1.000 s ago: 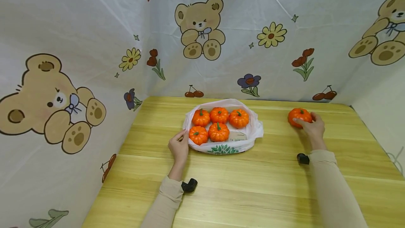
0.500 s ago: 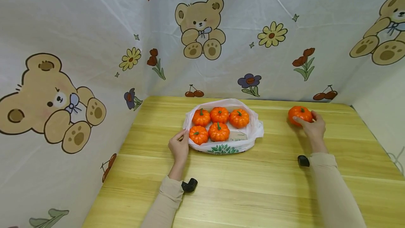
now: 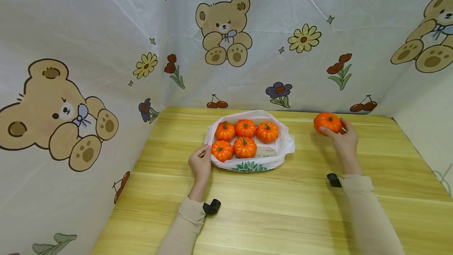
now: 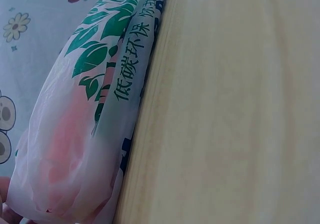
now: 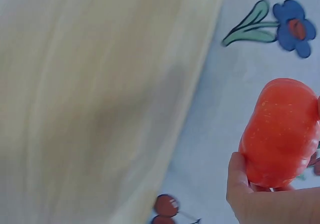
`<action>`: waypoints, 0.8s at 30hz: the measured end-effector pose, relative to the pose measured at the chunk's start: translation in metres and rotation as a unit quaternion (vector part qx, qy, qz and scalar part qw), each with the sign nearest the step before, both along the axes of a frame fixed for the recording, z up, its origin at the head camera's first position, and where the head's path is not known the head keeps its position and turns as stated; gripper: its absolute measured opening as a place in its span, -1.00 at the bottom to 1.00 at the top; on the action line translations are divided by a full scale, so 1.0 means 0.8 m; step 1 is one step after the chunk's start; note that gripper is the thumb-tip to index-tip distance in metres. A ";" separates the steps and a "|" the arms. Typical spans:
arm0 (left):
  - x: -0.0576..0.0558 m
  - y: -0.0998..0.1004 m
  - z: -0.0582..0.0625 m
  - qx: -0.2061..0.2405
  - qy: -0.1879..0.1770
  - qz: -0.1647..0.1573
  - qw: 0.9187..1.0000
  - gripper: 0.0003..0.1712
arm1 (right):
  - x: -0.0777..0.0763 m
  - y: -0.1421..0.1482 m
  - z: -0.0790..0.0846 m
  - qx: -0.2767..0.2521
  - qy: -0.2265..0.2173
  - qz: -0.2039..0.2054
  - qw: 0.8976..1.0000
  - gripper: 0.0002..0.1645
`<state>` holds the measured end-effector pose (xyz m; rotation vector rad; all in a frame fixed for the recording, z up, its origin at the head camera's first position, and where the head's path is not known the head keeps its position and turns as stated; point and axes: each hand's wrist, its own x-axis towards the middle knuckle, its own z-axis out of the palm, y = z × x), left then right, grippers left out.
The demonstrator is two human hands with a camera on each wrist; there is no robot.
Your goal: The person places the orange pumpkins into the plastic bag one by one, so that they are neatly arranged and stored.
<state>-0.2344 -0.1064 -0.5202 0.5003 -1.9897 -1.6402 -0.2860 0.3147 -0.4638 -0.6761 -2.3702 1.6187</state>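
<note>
A small orange pumpkin with a green stem is held by my right hand, thumb on the near side and fingers on the right. In the right wrist view the pumpkin is off the table. My left hand pinches the left rim of a white plastic bag printed with green leaves. Several more pumpkins lie inside the bag, in two rows. In the left wrist view the bag's side shows, with only a bit of the hand at the lower left corner.
A flat pale piece with print lies in the bag's front right part. The wooden table reaches back to a cloth printed with bears and flowers, which also hangs along the left side.
My right hand has lifted the pumpkin from the table and moved it slightly left and away from me. The left hand and the bag have stayed in place.
</note>
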 end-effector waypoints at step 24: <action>0.000 0.000 0.000 -0.002 0.004 -0.003 1.000 -0.82 | 0.028 -0.110 0.023 -0.022 0.086 0.139 0.986 0.04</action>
